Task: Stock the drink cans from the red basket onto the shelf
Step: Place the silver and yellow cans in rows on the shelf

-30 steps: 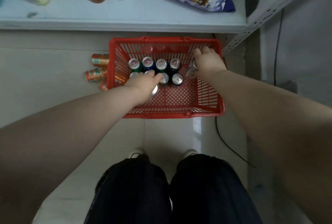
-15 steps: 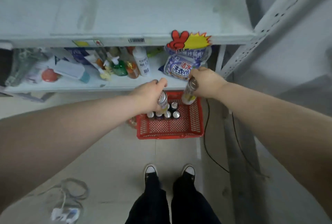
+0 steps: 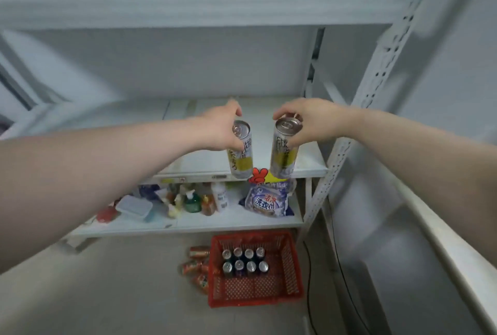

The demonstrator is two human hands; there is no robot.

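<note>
My left hand grips a tall white-and-yellow drink can by its top. A matching can hangs from my right hand, which holds it near the rim. Both cans hover upright above the front part of the white middle shelf, a little apart from each other. Down on the floor stands the red basket, with several cans upright in its far half.
The lower shelf carries a detergent bag, bottles and a plastic box. Orange cans lie on the floor left of the basket. A perforated white upright and a black cable are at the right.
Both hands have lifted a can each from the basket up to middle-shelf height. The view has tilted up from the floor to the shelves.
</note>
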